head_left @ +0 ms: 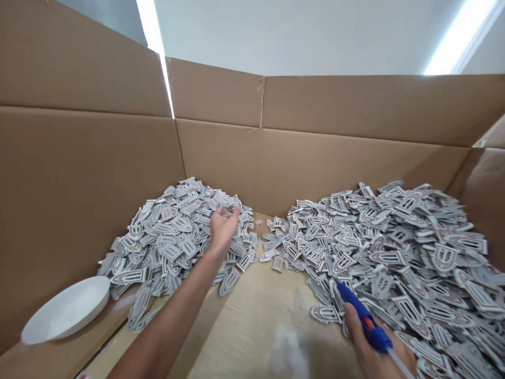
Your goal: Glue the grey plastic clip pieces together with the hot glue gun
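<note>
Cardboard walls [221,163] — two plaque heaps [169,226], right hand [366,350] round one tool [352,297], left hand [223,226] — grip unclear.

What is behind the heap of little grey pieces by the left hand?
A brown cardboard wall rises behind the heap. The wall's lower part is covered by the heap, so whatever lies there can't be seen. The left hand hides some pieces too.

Tool [361,314] is blue, red accent; pieces [386,257] grey-white, brown-lined stripes; dish [67,310] white; cardboard [355,163] plain brown.
</note>
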Action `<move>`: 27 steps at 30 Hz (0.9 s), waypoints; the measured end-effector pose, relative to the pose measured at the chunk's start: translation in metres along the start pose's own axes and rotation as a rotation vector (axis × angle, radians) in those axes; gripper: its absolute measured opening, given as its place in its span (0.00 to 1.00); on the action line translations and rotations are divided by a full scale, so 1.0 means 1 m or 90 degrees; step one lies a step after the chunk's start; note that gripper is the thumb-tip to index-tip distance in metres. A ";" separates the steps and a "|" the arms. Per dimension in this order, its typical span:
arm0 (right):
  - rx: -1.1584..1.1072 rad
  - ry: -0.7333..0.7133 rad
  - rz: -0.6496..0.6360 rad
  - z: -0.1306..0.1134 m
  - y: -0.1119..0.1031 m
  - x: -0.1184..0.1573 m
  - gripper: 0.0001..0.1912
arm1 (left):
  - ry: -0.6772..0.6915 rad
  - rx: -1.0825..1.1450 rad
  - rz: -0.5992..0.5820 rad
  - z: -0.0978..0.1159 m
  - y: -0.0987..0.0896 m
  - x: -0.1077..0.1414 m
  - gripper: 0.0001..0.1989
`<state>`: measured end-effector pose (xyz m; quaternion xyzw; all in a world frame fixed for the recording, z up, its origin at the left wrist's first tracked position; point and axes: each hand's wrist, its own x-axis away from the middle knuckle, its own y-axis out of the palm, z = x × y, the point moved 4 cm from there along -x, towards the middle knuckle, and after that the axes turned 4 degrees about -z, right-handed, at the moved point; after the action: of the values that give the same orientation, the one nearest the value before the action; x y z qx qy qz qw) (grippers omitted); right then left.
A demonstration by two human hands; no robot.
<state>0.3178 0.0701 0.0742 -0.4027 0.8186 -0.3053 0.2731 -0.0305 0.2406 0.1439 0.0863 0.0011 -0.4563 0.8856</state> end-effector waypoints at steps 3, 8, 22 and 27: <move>-0.023 -0.016 -0.037 0.001 0.005 -0.004 0.29 | 0.108 -0.089 -0.141 -0.025 0.012 0.042 0.07; -0.042 -0.059 -0.064 0.004 0.011 -0.009 0.30 | 0.067 -0.335 -0.596 -0.082 0.015 0.132 0.09; -0.034 -0.115 -0.102 0.008 0.024 -0.009 0.18 | 0.071 -0.594 -0.822 -0.102 -0.010 0.169 0.14; -0.019 -0.308 -0.162 -0.001 0.036 0.001 0.08 | 0.055 -0.574 -0.800 -0.106 -0.007 0.164 0.09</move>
<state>0.2988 0.0876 0.0486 -0.5673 0.6769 -0.2198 0.4143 0.0677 0.1200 0.0254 -0.2819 0.2701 -0.8246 0.4094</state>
